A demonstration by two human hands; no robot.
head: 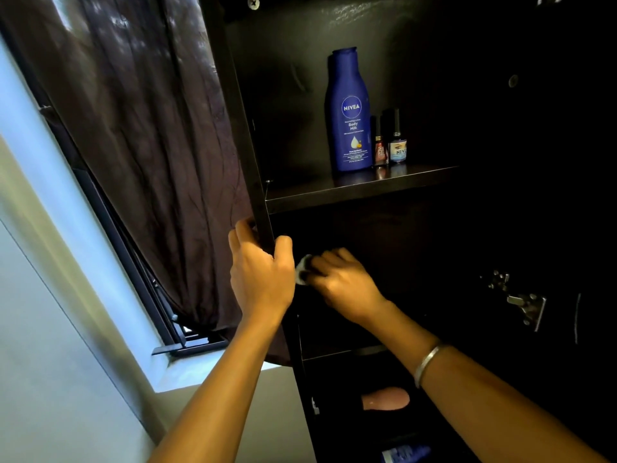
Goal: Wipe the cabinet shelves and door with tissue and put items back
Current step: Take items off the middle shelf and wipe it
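Head view: dark cabinet (417, 105) open, frame filling the right half; brown curtain (143, 135) and window sill (200, 365) to the left. Upper shelf (360, 187) carries a blue lotion bottle (350, 111) and two small nail polish bottles (389, 142) just beside it, all upright. Judgement: that shelf looks already wiped and restocked. Middle compartment, below it, holds no items I can see; work is here now. Lower compartments are dim; a pinkish object (385, 398) and a blue container (405, 453) lie there, so those shelves probably remain to do. Door not clearly identifiable; a metal hinge (521, 302) shows at right. Wiping of the door: cannot tell.

Left hand (260, 272) grips the cabinet's vertical side panel (247, 155), thumb inside, fingers curled round the outer edge. Right hand (344, 282), fingers curled, pinches a wad of white tissue (303, 267) near that panel, inside the middle compartment. Silver bangle (429, 362) on the right wrist.
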